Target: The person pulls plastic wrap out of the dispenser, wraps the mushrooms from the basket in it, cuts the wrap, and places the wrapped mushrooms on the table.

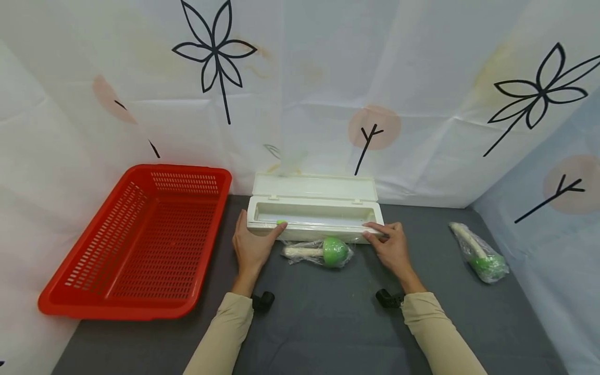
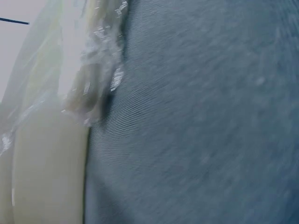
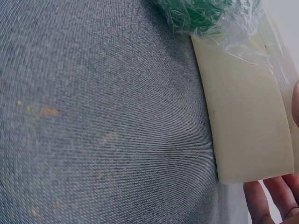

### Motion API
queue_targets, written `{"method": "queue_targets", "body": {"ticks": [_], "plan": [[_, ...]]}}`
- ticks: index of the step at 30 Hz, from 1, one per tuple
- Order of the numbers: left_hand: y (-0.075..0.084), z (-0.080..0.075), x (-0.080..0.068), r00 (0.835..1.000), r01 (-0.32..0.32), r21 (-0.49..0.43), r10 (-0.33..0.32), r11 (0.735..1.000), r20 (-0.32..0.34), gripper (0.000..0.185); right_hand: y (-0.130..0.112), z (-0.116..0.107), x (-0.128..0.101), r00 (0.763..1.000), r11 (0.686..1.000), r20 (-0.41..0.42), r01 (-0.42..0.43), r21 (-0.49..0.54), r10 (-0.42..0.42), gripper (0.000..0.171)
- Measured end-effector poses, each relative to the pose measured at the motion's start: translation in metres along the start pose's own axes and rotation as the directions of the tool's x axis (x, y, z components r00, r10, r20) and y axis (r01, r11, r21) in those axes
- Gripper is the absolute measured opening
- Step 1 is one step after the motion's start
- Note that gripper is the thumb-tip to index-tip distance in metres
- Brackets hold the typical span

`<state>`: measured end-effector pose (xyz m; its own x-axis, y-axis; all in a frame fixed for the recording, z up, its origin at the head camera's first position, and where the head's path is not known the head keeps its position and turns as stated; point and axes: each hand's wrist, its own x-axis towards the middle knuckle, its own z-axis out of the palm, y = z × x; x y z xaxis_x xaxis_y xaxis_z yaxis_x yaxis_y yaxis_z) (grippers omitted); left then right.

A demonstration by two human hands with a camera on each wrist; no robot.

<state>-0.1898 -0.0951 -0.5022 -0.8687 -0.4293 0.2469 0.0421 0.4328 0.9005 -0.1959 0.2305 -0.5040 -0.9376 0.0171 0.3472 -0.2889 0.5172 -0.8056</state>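
Observation:
A long white box, like a cling film dispenser (image 1: 316,204), stands with its lid (image 1: 314,186) raised and a small green piece on its front edge. My left hand (image 1: 253,247) grips its left end, thumb over the front and fingers at the side. At the right end my right hand (image 1: 391,250) holds the front corner; in the right wrist view its fingers (image 3: 275,198) curl round the box end. Against the box front lies a film-wrapped thing with a green rounded head (image 1: 335,252) and pale stem (image 1: 303,252). Clear film (image 2: 96,60) crinkles around it, beside the box wall.
A red perforated basket (image 1: 206,260) stands on the left. At the far right lies another film-wrapped green-and-white thing (image 1: 479,253). The grey tabletop (image 1: 328,323) ends at a patterned white cloth (image 1: 300,104) behind and at the sides.

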Motion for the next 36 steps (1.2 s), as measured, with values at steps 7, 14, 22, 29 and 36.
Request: {"method": "queue_targets", "body": {"ticks": [7,14,22,29,36], "plan": [[-0.001,0.009,-0.004,0.998,0.047,-0.050,-0.049,0.998,-0.042,0.114,0.001,0.001,0.000,1.000,1.000,-0.003,0.008,0.022,-0.008,0.023],[0.000,0.013,-0.003,0.994,0.046,-0.096,-0.055,0.994,-0.094,0.102,0.002,0.001,0.000,1.000,1.000,-0.006,0.017,0.017,-0.017,0.023],[-0.007,0.005,0.000,0.990,0.033,-0.178,-0.057,0.983,-0.131,0.068,0.002,-0.001,0.000,1.000,1.000,0.011,-0.002,0.002,0.002,0.024],[-0.009,-0.009,0.005,0.997,0.042,-0.167,-0.053,0.985,-0.061,0.046,0.002,-0.003,0.000,1.000,0.999,0.025,-0.009,0.041,0.008,0.025],[-0.003,-0.018,0.005,0.988,0.148,-0.150,-0.139,0.977,0.068,0.066,-0.009,-0.010,0.002,0.981,0.992,0.155,-0.119,0.030,0.113,0.036]]}}
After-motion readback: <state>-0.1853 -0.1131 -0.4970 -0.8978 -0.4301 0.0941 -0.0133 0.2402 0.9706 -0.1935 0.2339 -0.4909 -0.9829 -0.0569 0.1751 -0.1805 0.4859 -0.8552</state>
